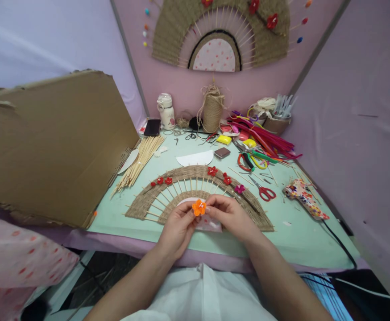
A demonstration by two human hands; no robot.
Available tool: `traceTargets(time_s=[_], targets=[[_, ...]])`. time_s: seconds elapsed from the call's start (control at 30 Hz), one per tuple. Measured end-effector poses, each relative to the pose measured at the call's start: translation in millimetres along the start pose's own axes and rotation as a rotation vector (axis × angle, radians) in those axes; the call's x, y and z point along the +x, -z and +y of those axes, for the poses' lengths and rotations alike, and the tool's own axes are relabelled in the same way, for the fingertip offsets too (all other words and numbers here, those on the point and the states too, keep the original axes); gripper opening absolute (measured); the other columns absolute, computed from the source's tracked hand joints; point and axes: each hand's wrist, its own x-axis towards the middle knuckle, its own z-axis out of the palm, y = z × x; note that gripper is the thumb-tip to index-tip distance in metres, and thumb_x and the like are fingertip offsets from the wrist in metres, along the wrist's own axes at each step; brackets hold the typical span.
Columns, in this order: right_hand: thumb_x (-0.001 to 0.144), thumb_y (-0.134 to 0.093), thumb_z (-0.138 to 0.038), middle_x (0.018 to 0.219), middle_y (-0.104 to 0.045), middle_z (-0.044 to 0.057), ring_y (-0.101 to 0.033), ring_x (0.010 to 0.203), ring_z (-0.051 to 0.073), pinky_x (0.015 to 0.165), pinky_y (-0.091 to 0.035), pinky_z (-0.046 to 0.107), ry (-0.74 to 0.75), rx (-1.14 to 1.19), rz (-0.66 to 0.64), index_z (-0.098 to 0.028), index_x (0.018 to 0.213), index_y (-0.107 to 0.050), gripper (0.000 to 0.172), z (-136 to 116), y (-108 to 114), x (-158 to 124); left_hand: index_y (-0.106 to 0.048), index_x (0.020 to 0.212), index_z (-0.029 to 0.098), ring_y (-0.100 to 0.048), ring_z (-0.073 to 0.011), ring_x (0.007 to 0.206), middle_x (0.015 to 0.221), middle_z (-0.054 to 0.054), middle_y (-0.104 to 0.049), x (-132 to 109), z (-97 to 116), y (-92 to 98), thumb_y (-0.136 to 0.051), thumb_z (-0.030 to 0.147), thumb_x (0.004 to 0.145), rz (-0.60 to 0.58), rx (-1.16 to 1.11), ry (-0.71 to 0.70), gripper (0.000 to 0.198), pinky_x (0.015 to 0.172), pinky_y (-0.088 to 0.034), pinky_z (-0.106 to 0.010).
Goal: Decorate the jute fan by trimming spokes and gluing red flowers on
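Note:
An orange flower [199, 207] with a pale centre is pinched between the fingertips of both hands. My left hand [180, 225] grips it from the left side, my right hand [230, 213] from the right. Under them lies a fan [141, 206] of woven twine on thin sticks, with several red flowers and one magenta flower [239, 189] along its curved band. White fabric with pink spots [211, 225] covers the fan's inner part; my hands hide some of it.
Wooden sticks [139, 162] lie left, beside a large cardboard sheet [47, 147]. Red-handled scissors [265, 192], pliers [245, 162] and a patterned glue gun [304, 198] with a cord are on the right. Twine [213, 109], a bottle [166, 111] and pipe cleaners [268, 136] stand or lie behind.

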Motion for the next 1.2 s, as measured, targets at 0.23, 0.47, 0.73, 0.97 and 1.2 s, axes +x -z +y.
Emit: traceTargets(time_s=[0.23,0.47,0.73,0.97,1.2], targets=[[0.065,-0.08,-0.036,0.072,-0.066,-0.001,-0.06,0.068,0.013,0.068,-0.048,0.027,-0.075,0.168,0.025,-0.018,0.075,-0.063,0.027,6.5,-2.8,2.8,-0.073,0.079,0.014,-0.055,-0.008,0.068,0.074,-0.002,-0.066,-3.7,-4.0,-3.1,-0.084,0.025,0.06,-0.001,-0.048,0.033,0.024,0.068,-0.044,-0.019],[0.073,-0.073,-0.035,0.073,-0.064,0.0,-0.057,0.068,0.013,0.065,-0.046,0.026,0.031,-0.031,0.117,-0.018,0.076,-0.066,0.019,8.1,-2.8,-0.3,-0.074,0.078,0.016,-0.057,-0.0087,0.07,0.077,-0.003,-0.068,-1.8,-5.2,-0.1,-0.083,0.024,0.062,0.036,-0.027,-0.057,0.02,0.073,-0.046,-0.021],[0.081,-0.066,-0.033,0.081,-0.062,0.002,-0.056,0.07,0.013,0.063,-0.045,0.026,0.133,-0.118,0.19,-0.019,0.084,-0.065,0.014,14.4,-8.8,-4.3,-0.074,0.079,0.015,-0.06,-0.01,0.076,0.082,-0.003,-0.069,0.1,-4.0,-0.6,-0.082,0.023,0.063,0.09,-0.042,-0.071,0.019,0.074,-0.048,-0.021],[0.087,-0.059,-0.033,0.089,-0.064,0.005,-0.06,0.082,0.016,0.068,-0.047,0.027,0.277,-0.239,0.297,-0.02,0.089,-0.067,0.015,2.5,-8.9,-6.5,-0.071,0.078,0.012,-0.055,-0.0064,0.071,0.079,-0.002,-0.065,0.1,2.8,-4.6,-0.081,0.019,0.062,0.084,-0.078,-0.016,0.019,0.067,-0.044,-0.017],[0.086,-0.061,-0.03,0.091,-0.063,0.004,-0.06,0.084,0.016,0.071,-0.049,0.027,0.296,-0.247,0.307,-0.022,0.094,-0.067,0.013,2.6,-9.3,-4.4,-0.066,0.081,0.015,-0.051,-0.0069,0.066,0.075,0.0,-0.058,9.9,5.9,-7.4,-0.076,0.016,0.066,0.036,-0.175,0.102,0.018,0.063,-0.044,-0.019]])
